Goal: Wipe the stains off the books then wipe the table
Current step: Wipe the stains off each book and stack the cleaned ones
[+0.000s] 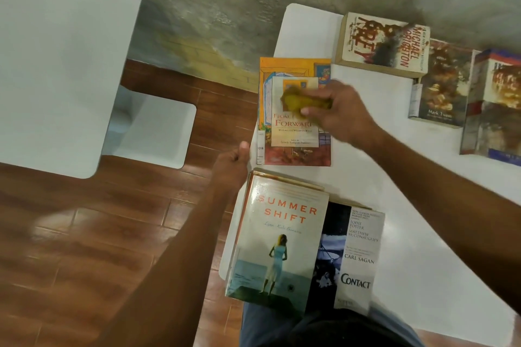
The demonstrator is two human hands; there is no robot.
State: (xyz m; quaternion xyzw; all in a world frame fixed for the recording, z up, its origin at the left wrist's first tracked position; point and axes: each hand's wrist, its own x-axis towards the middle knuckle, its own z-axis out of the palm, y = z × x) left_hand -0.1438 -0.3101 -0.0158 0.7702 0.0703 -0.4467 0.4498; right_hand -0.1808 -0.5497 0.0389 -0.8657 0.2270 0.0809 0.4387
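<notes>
Right hand (pixel 335 113): gripping a yellow cloth (pixel 298 100), pressing it on the orange book (pixel 293 146).
Left hand (pixel 232 165): fingers curling against the bench (pixel 394 149) edge at the book's 8 o'clock; whether it is holding anything, cannot tell.
Orange book: lying flat at bench's 10 o'clock.
Stained books (pixel 439 76): lying at 1 o'clock.
Stack (pixel 282 236): sitting at 6 o'clock.

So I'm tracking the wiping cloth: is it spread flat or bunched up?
Bunched up. The yellow cloth is a crumpled wad gripped in the right hand, pressed on the orange-bordered book.
</notes>
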